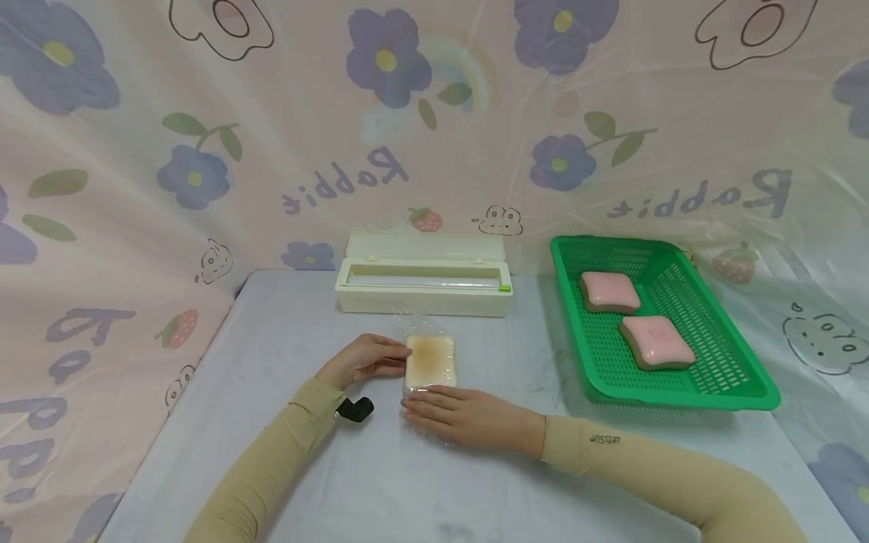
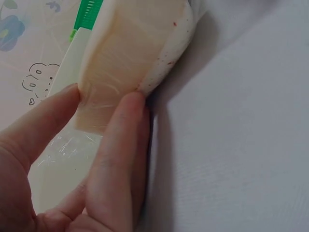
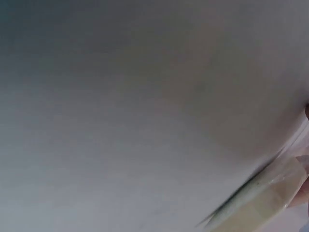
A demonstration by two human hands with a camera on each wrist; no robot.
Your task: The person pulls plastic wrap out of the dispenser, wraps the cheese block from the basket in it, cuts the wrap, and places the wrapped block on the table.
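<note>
A square cream bread slice (image 1: pixel 431 362) with a browned centre lies on the table, wrapped in clear plastic film (image 1: pixel 421 324). At its left side, my left hand (image 1: pixel 370 357) pinches the slice's edge. The left wrist view shows two fingertips of the left hand (image 2: pixel 116 145), one at the upper and one at the lower edge of the slice (image 2: pixel 130 53). My right hand (image 1: pixel 468 416) lies with straight fingers along the near edge, touching the film there. In the right wrist view, only a corner of the slice (image 3: pixel 265 198) and bits of fingers show.
Behind the slice stands a white cling film dispenser (image 1: pixel 424 302), lid up, with a green slider (image 1: pixel 505 288). A green basket (image 1: pixel 577 332) at the right holds two pink-topped, slice-shaped pieces (image 1: pixel 657 342). A black object (image 1: pixel 356 409) sits by my left wrist.
</note>
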